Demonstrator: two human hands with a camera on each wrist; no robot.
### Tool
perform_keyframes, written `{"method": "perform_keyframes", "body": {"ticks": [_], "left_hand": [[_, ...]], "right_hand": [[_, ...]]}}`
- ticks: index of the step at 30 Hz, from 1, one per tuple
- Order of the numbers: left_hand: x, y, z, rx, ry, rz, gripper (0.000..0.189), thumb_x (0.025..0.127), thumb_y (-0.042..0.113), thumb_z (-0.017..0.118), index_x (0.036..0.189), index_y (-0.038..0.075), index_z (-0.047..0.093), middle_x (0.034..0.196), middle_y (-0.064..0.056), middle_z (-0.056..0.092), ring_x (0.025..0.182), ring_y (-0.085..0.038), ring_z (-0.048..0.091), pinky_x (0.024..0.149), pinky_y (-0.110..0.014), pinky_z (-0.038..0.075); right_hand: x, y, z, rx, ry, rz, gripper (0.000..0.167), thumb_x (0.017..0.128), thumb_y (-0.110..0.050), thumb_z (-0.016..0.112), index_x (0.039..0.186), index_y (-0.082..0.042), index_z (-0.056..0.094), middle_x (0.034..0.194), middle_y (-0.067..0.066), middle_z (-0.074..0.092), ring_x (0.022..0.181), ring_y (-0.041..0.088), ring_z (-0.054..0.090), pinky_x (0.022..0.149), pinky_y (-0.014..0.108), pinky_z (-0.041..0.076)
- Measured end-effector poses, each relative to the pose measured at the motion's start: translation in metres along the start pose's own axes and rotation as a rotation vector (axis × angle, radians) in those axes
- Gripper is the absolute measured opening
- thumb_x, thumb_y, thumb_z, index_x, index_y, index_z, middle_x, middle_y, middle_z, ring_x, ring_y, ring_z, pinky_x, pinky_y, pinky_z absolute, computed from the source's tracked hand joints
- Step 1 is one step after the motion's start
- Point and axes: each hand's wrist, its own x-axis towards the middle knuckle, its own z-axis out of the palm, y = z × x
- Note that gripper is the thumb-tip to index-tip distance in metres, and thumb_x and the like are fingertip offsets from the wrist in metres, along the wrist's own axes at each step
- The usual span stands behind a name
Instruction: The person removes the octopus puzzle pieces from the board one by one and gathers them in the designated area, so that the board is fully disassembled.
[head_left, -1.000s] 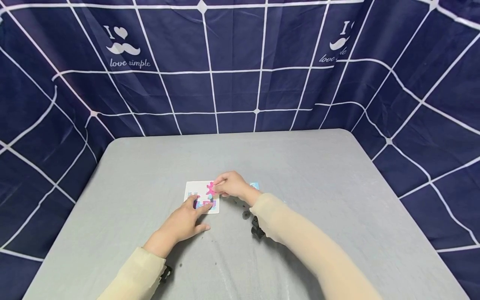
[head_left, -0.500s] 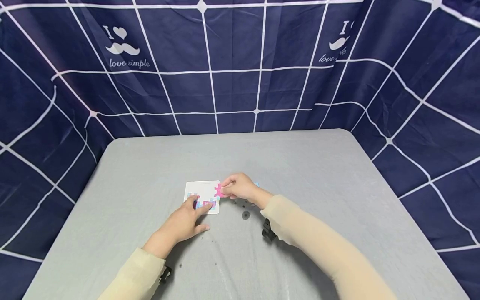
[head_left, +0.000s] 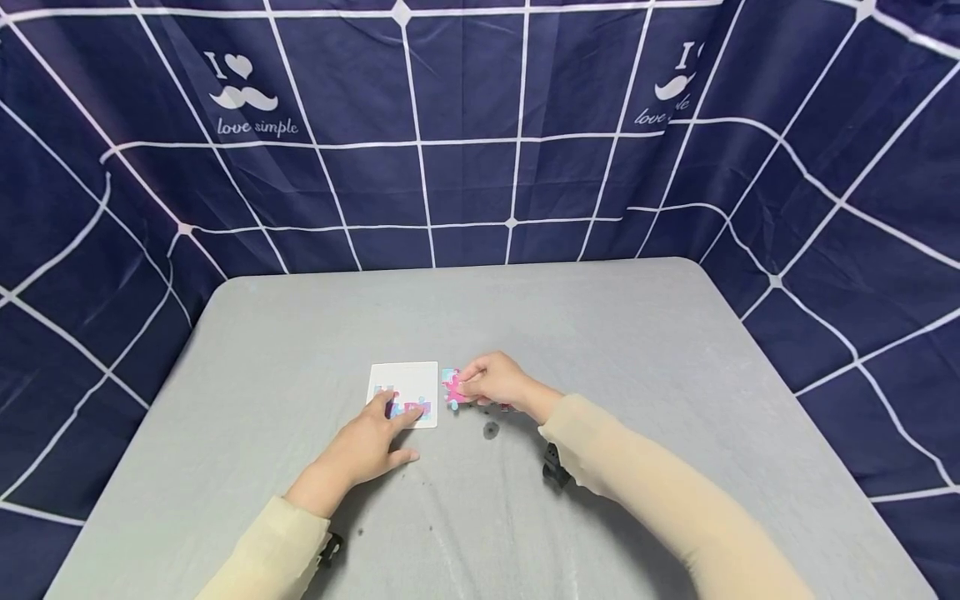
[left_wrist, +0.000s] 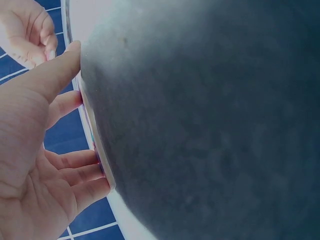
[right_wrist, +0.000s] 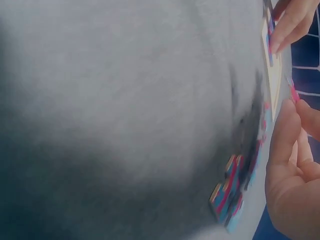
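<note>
A white puzzle tray (head_left: 405,375) lies on the grey table with a few blue and purple jigsaw pieces (head_left: 417,410) set along its near and left sides. My left hand (head_left: 358,445) rests on it, fingers spread and straight, fingertips on those pieces. In the left wrist view the fingertips (left_wrist: 102,174) press at the tray's edge. Just right of the tray, my right hand (head_left: 498,380) pinches a pink jigsaw piece (head_left: 454,388) between thumb and forefinger. The right wrist view shows this pink piece (right_wrist: 294,93) standing out from the fingertips, seen nearly edge-on.
Loose blue-and-pink jigsaw pieces (right_wrist: 227,190) lie on the table beneath and beside my right hand, partly hidden by it in the head view. A dark round spot (head_left: 491,430) marks the tabletop nearby. A navy checked curtain (head_left: 465,183) encloses the table's back and sides.
My right hand has moved right, carrying the pink jigsaw piece from above the tray to just beyond its right edge. My left hand has stayed in place.
</note>
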Motion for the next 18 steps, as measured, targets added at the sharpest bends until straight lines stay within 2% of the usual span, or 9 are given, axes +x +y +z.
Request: {"method": "perform_keyframes", "body": {"ticks": [9, 18], "left_hand": [[0.0, 0.0, -0.001, 0.0, -0.006, -0.002, 0.061, 0.078, 0.039, 0.077, 0.13, 0.011, 0.059, 0.129, -0.037, 0.041, 0.108, -0.046, 0.054, 0.085, -0.05, 0.049], [-0.001, 0.002, -0.002, -0.003, 0.013, 0.015, 0.061, 0.078, 0.038, 0.078, 0.129, 0.009, 0.06, 0.126, -0.037, 0.043, 0.107, -0.046, 0.054, 0.084, -0.05, 0.049]], "right_hand": [[-0.005, 0.01, -0.007, -0.049, 0.018, 0.021, 0.012, 0.082, -0.002, 0.072, 0.092, 0.003, 0.071, 0.071, 0.006, 0.069, 0.061, 0.011, 0.065, 0.055, 0.024, 0.053], [-0.011, 0.013, -0.01, -0.056, 0.019, 0.061, 0.011, 0.081, -0.001, 0.073, 0.091, 0.002, 0.07, 0.074, 0.007, 0.069, 0.064, 0.012, 0.066, 0.056, 0.024, 0.053]]}}
